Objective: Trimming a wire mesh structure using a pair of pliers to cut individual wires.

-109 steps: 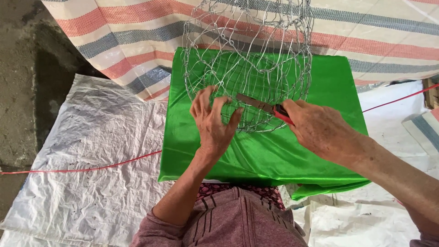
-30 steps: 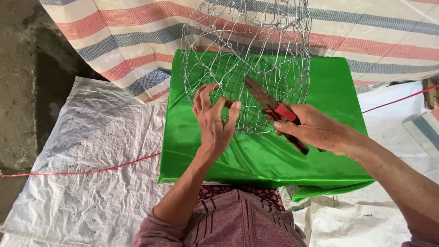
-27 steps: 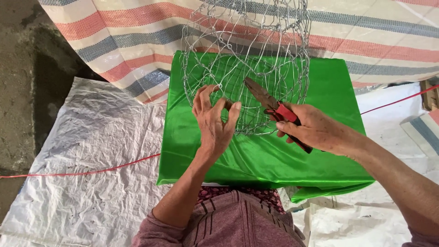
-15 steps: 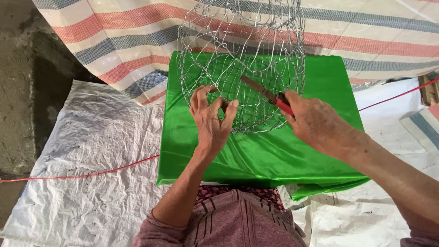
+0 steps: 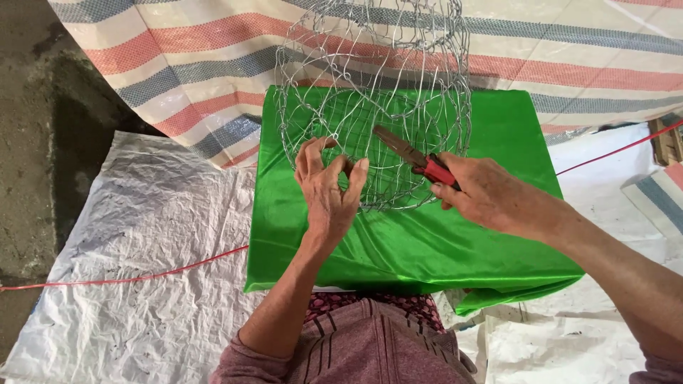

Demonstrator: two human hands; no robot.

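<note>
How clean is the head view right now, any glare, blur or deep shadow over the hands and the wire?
Head view: soft, even daylight, no hard shadows on the left hand or right hand; mild sheen on the green cloth; wire mesh cage sharp near the pliers, its thin strands harder to trace against the striped tarp; the ground at the left edge is dark.

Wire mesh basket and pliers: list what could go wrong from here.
1. The left hand pinches the wire mesh basket close to the tip of the red-handled pliers held by the right hand; a slip could nip the fingers.
2. Loose wire ends may prick bare skin.
3. The mesh could snag the shiny green cloth beneath.
</note>
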